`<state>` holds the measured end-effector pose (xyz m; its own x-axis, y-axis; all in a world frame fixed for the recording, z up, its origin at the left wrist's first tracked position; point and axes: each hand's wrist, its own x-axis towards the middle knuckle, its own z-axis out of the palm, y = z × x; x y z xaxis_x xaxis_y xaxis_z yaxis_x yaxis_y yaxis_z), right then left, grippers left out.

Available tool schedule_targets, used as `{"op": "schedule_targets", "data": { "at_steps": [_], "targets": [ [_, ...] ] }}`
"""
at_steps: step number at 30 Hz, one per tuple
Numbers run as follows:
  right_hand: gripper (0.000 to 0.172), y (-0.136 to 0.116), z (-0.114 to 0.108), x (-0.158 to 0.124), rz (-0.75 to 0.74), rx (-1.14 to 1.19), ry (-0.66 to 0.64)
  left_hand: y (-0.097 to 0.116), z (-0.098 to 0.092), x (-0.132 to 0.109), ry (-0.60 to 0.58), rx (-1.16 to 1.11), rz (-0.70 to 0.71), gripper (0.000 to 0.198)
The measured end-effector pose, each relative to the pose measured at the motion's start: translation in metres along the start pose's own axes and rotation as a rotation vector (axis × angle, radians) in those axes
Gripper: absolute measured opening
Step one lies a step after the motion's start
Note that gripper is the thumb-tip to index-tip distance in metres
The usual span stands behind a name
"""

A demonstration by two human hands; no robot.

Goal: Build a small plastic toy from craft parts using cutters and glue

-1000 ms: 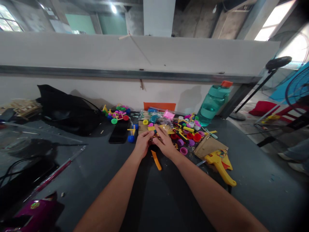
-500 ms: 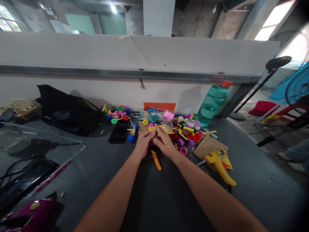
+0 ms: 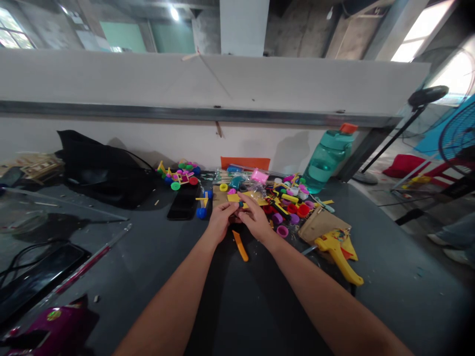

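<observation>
Close together over the middle of the table, my left hand (image 3: 218,221) and my right hand (image 3: 254,220) have their fingers closed around a small dark teal piece (image 3: 241,203). Its kind is too small to make out, and the fingers cover most of it. Just below my hands lies an orange handle (image 3: 241,246), whose far end is hidden under them. Behind my fingertips are a yellow strip (image 3: 256,201) and a piece of brown cardboard (image 3: 219,195). Purple caps (image 3: 282,231) and red caps (image 3: 303,211) lie to the right of my right hand.
A yellow glue gun (image 3: 339,254) rests at right, near a teal bottle (image 3: 326,160). Left of my hands are a small blue-wheeled model (image 3: 202,205), a phone (image 3: 181,205) and a black bag (image 3: 106,170). A white panel (image 3: 166,138) stands behind the table.
My right fingers have shifted slightly, and a little more of the teal piece shows between the hands. Everything else on the table stays put.
</observation>
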<state>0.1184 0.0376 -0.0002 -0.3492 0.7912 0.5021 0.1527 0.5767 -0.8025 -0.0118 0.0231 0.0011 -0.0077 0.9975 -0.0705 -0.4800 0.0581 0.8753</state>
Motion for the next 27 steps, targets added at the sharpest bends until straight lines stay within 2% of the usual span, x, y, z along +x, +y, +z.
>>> {"op": "schedule_targets", "data": {
  "at_steps": [4, 7, 11, 19, 27],
  "targets": [
    [0.029, -0.0009, 0.0001, 0.0008, 0.018, 0.075, 0.103, 0.0017, 0.0008, -0.0007, -0.012, -0.008, -0.007, 0.026],
    [0.019, -0.0016, 0.0003, 0.0018, 0.014, 0.081, 0.155, 0.0031, 0.0021, -0.0014, -0.014, -0.019, 0.007, 0.028],
    [0.017, -0.003, 0.0003, 0.0024, 0.036, 0.061, 0.193, 0.0036, 0.0028, -0.0015, 0.004, -0.027, 0.006, 0.03],
    [0.021, -0.0035, 0.0006, 0.0017, 0.041, 0.041, 0.173, 0.0008, 0.0007, 0.0, -0.009, 0.004, 0.009, 0.027],
    [0.016, -0.0002, 0.0008, 0.0012, 0.03, -0.011, 0.202, 0.0002, 0.0016, -0.0012, -0.013, 0.026, 0.018, 0.03]
  ]
}}
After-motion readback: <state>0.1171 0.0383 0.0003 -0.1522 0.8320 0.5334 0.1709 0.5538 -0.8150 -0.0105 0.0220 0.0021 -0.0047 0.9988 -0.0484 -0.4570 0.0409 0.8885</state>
